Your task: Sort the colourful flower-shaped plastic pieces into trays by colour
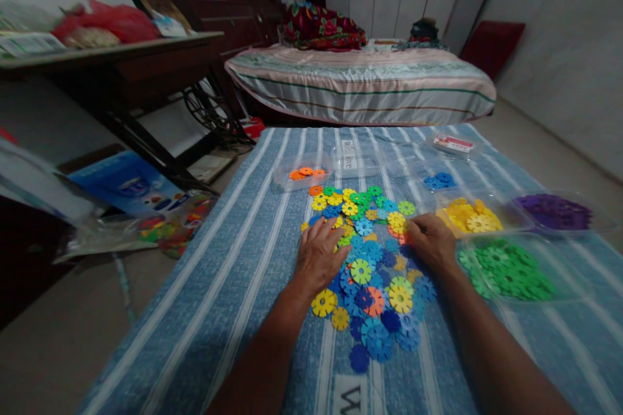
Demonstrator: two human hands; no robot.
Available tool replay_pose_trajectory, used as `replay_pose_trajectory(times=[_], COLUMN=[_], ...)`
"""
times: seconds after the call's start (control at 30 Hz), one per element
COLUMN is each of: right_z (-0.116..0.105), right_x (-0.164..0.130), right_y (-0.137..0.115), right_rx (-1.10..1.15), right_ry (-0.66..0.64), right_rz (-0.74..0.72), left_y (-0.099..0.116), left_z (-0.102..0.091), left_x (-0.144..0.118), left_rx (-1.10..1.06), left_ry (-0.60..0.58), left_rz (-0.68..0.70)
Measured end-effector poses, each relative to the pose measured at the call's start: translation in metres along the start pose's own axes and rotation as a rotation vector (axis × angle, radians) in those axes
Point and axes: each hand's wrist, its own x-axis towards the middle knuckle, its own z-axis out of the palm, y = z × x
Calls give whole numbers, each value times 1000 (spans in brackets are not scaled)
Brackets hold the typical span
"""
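Note:
A mixed pile of notched plastic discs point(363, 253) in blue, yellow, green and orange lies on the striped cloth. My left hand point(318, 259) rests on the pile's left side, fingers stretched out and apart over yellow and blue discs. On the right edge of the pile is my right hand point(432, 240), its fingers curled together beside orange and yellow discs; what they hold, if anything, is hidden. Right of that hand stand clear tubs of yellow discs point(472, 215), green discs point(511, 272) and purple discs point(555, 211).
Behind the pile, one clear tub holds a few orange discs point(305, 172) and another some blue discs point(439, 180). A small red-and-white box point(453, 144) lies at the far right. Beyond the table is a bed point(360, 81); a sewing-machine table point(141, 55) stands at left.

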Motion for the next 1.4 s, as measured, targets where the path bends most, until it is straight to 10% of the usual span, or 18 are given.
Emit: replay_pose_trajectory(times=[1.4], right_z=[9], right_x=[5], right_y=[2], right_rx=[20], right_ry=[55], right_rz=[-54], left_y=[-9], left_z=[-5], left_x=[14], left_rx=[32], left_ry=[233], left_rz=[51])
